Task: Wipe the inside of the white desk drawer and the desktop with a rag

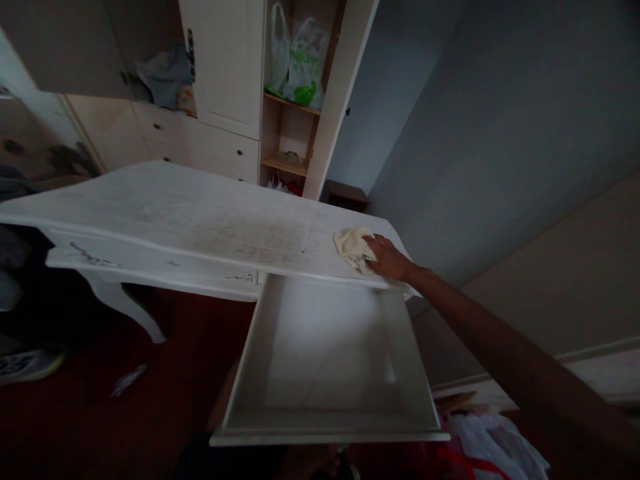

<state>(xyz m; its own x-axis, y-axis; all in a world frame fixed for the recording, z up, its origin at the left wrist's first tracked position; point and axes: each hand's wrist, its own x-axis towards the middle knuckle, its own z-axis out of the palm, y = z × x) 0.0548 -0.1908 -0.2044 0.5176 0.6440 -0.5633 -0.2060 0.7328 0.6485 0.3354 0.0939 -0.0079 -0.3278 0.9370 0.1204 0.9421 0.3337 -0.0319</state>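
Note:
My right hand point(393, 259) reaches out to the far right end of a white desk top point(190, 213) and grips a crumpled cream cloth point(353, 248) pressed against the surface. The desk top looks dusty and smudged. Below it, a white drawer point(327, 427) is pulled far out toward me and looks empty inside. Under the drawer's front edge a dark shape, possibly my left hand point(305, 461), shows at the bottom of the picture; its fingers are hidden.
A cream wardrobe point(225, 73) stands behind the desk, with plastic bags point(300, 63) on an open shelf. The floor is dark red point(125, 413). A shoe point(27, 365) lies at the left and white bags point(495, 440) at the lower right. A grey wall rises on the right.

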